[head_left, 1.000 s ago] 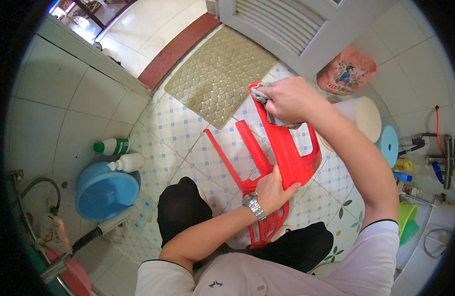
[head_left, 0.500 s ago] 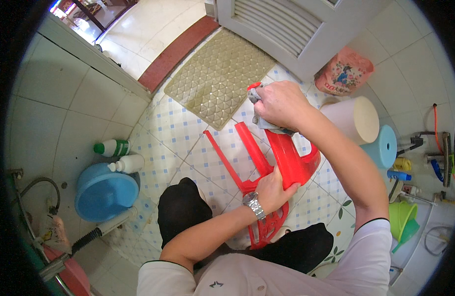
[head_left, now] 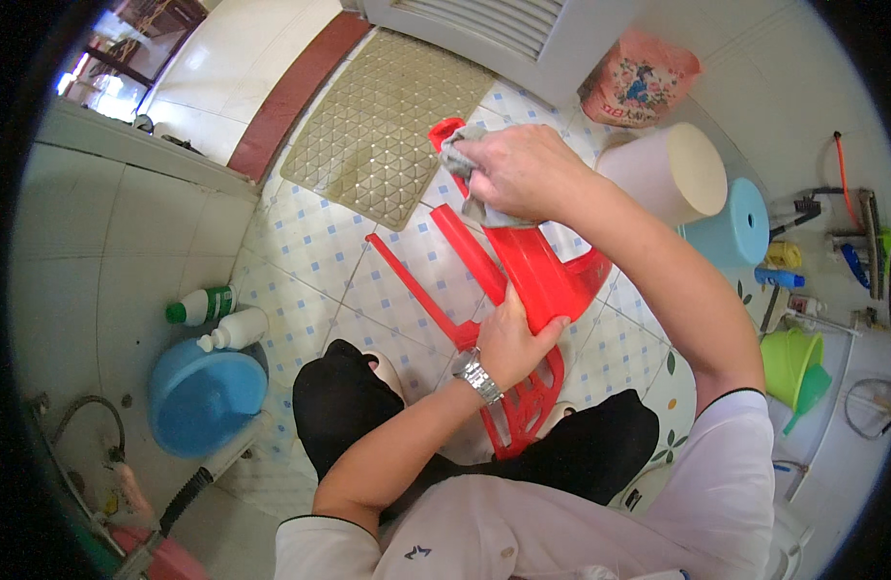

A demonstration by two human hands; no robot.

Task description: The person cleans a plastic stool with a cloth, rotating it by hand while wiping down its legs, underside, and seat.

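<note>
A red plastic chair [head_left: 534,269] lies tilted between my knees, with its legs pointing away toward the doorway and its slatted part low near my feet. My left hand [head_left: 508,346], with a metal watch on the wrist, grips the chair's edge, its thumb on the broad red face. Farther out, my right hand [head_left: 528,172] presses a bunched grey cloth [head_left: 462,155] around one leg. That leg's red tip sticks out past the cloth. Part of the leg is hidden under the cloth and fingers.
An anti-slip mat [head_left: 378,126] lies before the red sill [head_left: 296,92]. At left stand a blue basin [head_left: 209,401] and two bottles [head_left: 238,329]. On the right are a pink bag [head_left: 644,82], a white bucket [head_left: 673,174], a blue stool [head_left: 731,227] and a green scoop [head_left: 789,362].
The whole view has shifted, so things sit farther up and left. More of the leg's red tip shows beyond the cloth. My left hand keeps its hold on the chair.
</note>
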